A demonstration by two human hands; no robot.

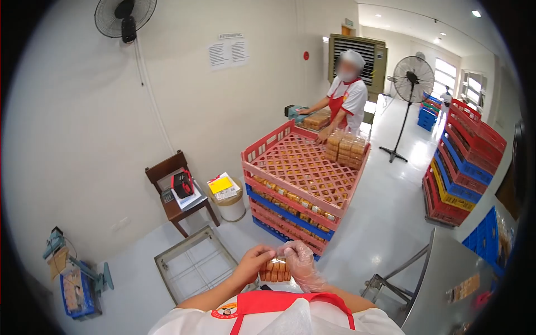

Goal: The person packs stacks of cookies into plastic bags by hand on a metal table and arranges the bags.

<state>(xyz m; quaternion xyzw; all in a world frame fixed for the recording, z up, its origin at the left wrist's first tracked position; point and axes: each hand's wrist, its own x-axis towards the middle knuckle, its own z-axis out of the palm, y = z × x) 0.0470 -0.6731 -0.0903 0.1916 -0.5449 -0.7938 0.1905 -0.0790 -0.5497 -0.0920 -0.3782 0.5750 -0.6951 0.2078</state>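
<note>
A: What are the hands doing at the bottom centre of the frame?

B: The left hand [255, 264], bare, is pinching the top of a clear pack [274, 272] of browned pieces. The right hand [302, 264], wearing a loose clear glove, is closing on the film beside it, so the pack is hanging just below both.

A: What could be going wrong there?

B: Thin film is probably bearing the load; a hard tug could be tearing it and spilling pieces. The slack glove could be snagging, too.

A: And farther off?

B: A metal frame [183, 242] is lying on the floor, lower left of centre, risking a trip. Mid-frame, a pink crate [293, 192] is topping a stack. At its far side, a co-worker [354, 99] is reaching towards piled packs [347, 149]; a bump could be toppling them.
</note>
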